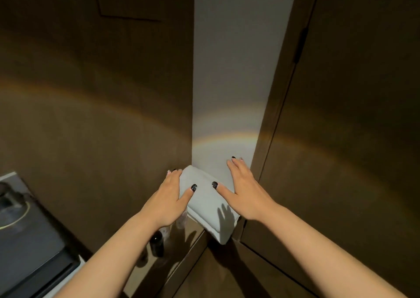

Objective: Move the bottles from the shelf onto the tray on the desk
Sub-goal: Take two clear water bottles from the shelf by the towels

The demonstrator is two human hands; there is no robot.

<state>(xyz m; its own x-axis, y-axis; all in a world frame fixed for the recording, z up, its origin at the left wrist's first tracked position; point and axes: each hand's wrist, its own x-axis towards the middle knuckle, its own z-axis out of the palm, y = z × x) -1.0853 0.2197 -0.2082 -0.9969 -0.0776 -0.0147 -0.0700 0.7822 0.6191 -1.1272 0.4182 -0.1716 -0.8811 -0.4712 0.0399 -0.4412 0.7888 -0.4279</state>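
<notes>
My left hand (169, 199) and my right hand (244, 189) press on the two sides of a white folded towel (205, 203), thumbs lying on its top. The towel sits at the corner where a white wall strip meets brown panels. Under my left wrist, on a glossy brown shelf (175, 250), stands a dark bottle (156, 243). Two clear bottles (181, 220) stand behind it, partly hidden by my hand. A dark tray (34, 252) lies on the desk at the lower left.
A glass jug (10, 199) stands at the tray's far end, on the left edge of view. Brown wall panels rise on the left, and a brown door (352, 138) with a hinge fills the right. The floor shows below the shelf.
</notes>
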